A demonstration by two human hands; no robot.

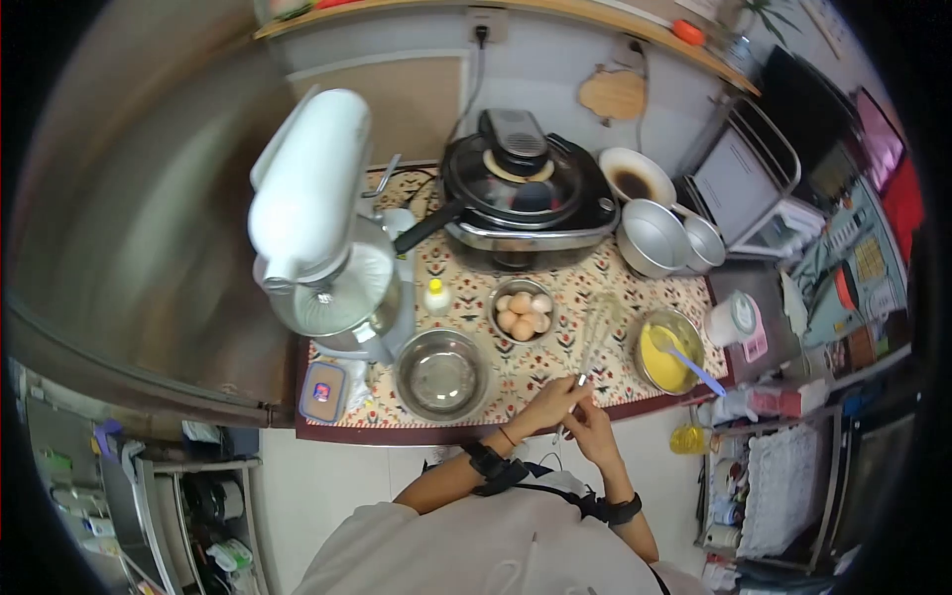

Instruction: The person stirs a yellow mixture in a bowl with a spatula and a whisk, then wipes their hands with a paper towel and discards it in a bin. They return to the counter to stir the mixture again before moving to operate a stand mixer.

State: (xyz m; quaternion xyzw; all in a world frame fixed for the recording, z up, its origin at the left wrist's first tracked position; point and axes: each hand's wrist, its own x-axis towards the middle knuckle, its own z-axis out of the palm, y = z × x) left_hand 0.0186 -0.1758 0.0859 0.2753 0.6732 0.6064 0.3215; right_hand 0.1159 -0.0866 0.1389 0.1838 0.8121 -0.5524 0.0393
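Over the table's front edge, a wire whisk [587, 362] points away from me, its wire loops blurred against the patterned cloth. My left hand [550, 405] is closed around its handle. Just to the right, my right hand [593, 434] is also closed on the lower handle; its fingertips are partly hidden. Right of the whisk stands a metal bowl [697, 332] of yellow batter [659, 359], with a blue spatula [694, 367] leaning in it. Beyond my hands sits a small bowl [495, 319] of several eggs [522, 305]. A larger steel bowl [441, 375] lies to the left.
A white stand mixer [312, 188] with a steel bowl holding pale contents stands left. Behind are a black-lidded electric pan [526, 198], a round metal pan [653, 238] and a white pan [635, 159]. A yellow-capped bottle [436, 299] and a lidded container [323, 391] also occupy the table.
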